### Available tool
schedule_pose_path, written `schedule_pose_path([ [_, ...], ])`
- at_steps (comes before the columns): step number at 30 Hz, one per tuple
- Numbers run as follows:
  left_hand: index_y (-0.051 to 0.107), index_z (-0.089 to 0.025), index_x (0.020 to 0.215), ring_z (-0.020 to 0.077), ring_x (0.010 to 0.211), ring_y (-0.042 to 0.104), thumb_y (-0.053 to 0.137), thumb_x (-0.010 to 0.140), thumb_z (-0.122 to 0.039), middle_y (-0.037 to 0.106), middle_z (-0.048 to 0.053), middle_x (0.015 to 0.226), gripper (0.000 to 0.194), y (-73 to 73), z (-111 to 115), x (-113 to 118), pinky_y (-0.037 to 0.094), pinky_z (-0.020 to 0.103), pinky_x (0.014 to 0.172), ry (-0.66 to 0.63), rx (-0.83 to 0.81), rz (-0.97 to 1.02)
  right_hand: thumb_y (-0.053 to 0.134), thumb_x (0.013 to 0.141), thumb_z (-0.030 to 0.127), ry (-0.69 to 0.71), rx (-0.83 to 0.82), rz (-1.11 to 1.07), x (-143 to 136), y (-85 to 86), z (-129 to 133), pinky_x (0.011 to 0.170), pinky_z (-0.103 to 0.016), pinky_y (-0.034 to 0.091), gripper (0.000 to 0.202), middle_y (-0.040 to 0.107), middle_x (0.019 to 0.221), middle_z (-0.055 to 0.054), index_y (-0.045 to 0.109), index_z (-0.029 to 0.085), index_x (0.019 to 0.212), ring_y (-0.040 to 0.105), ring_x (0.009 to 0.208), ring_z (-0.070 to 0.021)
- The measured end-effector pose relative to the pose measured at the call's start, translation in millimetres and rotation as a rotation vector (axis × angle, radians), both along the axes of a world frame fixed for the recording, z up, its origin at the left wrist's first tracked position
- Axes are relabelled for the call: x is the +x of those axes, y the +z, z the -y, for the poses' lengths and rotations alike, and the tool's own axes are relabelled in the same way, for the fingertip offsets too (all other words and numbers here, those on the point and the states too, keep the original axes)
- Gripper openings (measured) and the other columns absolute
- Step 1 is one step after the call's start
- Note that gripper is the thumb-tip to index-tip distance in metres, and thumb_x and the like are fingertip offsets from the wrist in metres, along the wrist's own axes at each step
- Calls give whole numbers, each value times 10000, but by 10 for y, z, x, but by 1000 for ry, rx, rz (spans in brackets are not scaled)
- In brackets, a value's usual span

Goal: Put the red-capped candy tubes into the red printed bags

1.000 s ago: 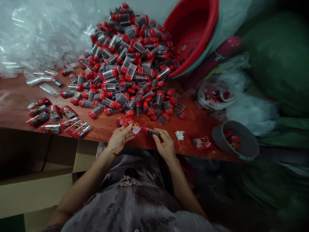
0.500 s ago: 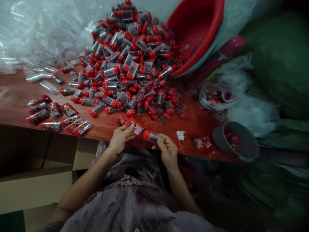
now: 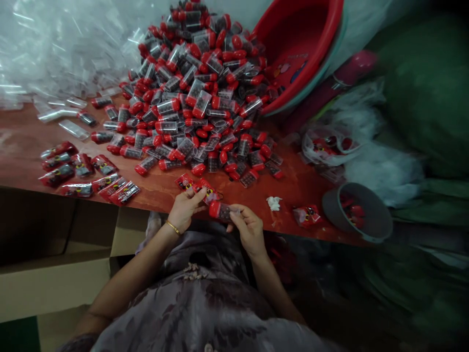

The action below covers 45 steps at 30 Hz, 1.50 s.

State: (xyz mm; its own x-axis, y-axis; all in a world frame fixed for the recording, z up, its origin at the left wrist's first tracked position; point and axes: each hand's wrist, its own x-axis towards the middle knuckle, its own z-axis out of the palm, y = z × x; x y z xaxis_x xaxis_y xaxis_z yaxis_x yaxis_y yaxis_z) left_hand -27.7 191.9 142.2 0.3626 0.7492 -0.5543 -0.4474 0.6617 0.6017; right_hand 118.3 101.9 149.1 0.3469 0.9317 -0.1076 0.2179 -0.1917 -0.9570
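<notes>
My right hand (image 3: 249,229) is closed around the clear end of a red-capped plastic tube (image 3: 221,211) with dark contents. The tube lies nearly level, its red cap pointing toward my left hand (image 3: 186,209). That hand's thumb and fingers pinch the edge of a small red printed packet (image 3: 209,192) just behind the cap; some fingertips are hidden. Another red packet (image 3: 184,181) lies on the table beside those fingers. Behind both hands rises a large pile of similar red-capped tubes (image 3: 201,105).
Several filled packets (image 3: 82,166) lie at the left of the red-brown table (image 3: 157,190). Clear plastic sleeves (image 3: 73,129) heap up behind them. A red basin (image 3: 311,73) leans at the back right. A grey round container (image 3: 335,210), a red packet (image 3: 307,216) and white scraps (image 3: 273,203) sit right.
My right hand has moved left with the red-capped tube, bringing its cap closer to my left hand. The packet at my left fingers has shifted slightly right.
</notes>
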Motion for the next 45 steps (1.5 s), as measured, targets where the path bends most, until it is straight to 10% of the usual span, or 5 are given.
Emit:
schedule_pose_path([
  [31, 682, -131, 729, 121, 645, 601, 873, 424, -248, 694, 7, 719, 378, -64, 106, 48, 495, 257, 707, -19, 189, -32, 554, 834, 343, -33, 91, 74, -51, 34, 15, 496, -219, 438, 211, 551, 510, 66, 584, 182, 966, 532, 439, -92],
  [45, 691, -127, 684, 96, 514, 529, 795, 545, -473, 628, 6, 579, 388, -100, 136, 101, 438, 222, 541, -59, 196, 12, 514, 863, 422, -24, 71, -19, -247, -179, -63, 457, -222, 420, 267, 582, 566, 46, 564, 185, 976, 505, 412, -83],
])
